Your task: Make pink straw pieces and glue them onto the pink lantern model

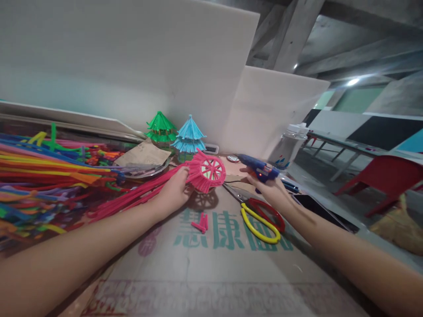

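My left hand [176, 187] is closed on a pink pipe-cleaner roof [209, 171], its round spoked frame turned towards me above the table. In my right hand [262, 182] is a blue glue gun [257, 166], its nozzle pointing left and a small red light glowing on it. The nozzle and the pink roof are apart. Long pink pipe cleaners [132, 193] lie beneath and beside my left wrist. Scissors [261, 222] with yellow and red handles lie below the glue gun. A few short pink pieces [201, 223] rest on the printed table cover [205, 264].
Green [161, 125] and blue [189, 137] pagoda-like models stand at the back. Bundles of coloured pipe cleaners [42, 171] fill the left side. A clear bottle [289, 145] and a dark phone [319, 209] are on the right. White boards [132, 61] rise behind.
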Tool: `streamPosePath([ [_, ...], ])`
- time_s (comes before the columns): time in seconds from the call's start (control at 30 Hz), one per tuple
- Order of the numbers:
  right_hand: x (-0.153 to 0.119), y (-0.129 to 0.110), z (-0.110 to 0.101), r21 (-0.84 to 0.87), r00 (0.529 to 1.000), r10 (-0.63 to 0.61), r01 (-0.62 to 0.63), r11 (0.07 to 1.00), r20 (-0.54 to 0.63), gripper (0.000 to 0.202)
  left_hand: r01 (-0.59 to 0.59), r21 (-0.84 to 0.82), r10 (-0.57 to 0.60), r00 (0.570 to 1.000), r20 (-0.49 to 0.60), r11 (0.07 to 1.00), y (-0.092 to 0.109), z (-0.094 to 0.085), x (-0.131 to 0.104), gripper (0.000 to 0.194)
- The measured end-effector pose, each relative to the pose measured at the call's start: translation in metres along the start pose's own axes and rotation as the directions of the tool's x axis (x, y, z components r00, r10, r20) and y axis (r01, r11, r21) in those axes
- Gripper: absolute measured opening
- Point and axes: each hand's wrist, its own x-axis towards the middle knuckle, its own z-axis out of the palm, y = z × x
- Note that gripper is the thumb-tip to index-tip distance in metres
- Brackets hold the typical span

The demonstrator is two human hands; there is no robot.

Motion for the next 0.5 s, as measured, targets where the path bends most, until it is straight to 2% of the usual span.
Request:
streamPosePath([
  [0.07, -0.023, -0.008, 0.0, -0.009, 0.996, -0.091, 0.09, 0.996, -0.011, 0.028, 0.0, -0.005, 0.0, 1.0, -0.016, 1.0, 0.0, 0.0, 0.001, 0.043],
  [0.2, -0.05, -0.014, 0.004, -0.033, 0.991, -0.126, 0.127, 0.991, 0.034, 0.026, -0.017, -0.043, 0.016, 1.0, -0.02, 0.999, -0.003, 0.0, 0.002, 0.035],
  [0.33, -0.057, -0.02, 0.005, -0.174, 0.99, -0.108, 0.123, 0.977, 0.094, 0.031, 0.001, -0.061, -0.002, 1.0, -0.015, 0.998, -0.006, 0.0, 0.002, 0.034],
  [0.5, -0.054, -0.018, 0.007, -0.248, 0.989, -0.11, 0.132, 0.96, 0.102, 0.037, -0.012, -0.043, 0.011, 1.0, -0.013, 0.999, 0.0, -0.003, 0.001, 0.032],
])
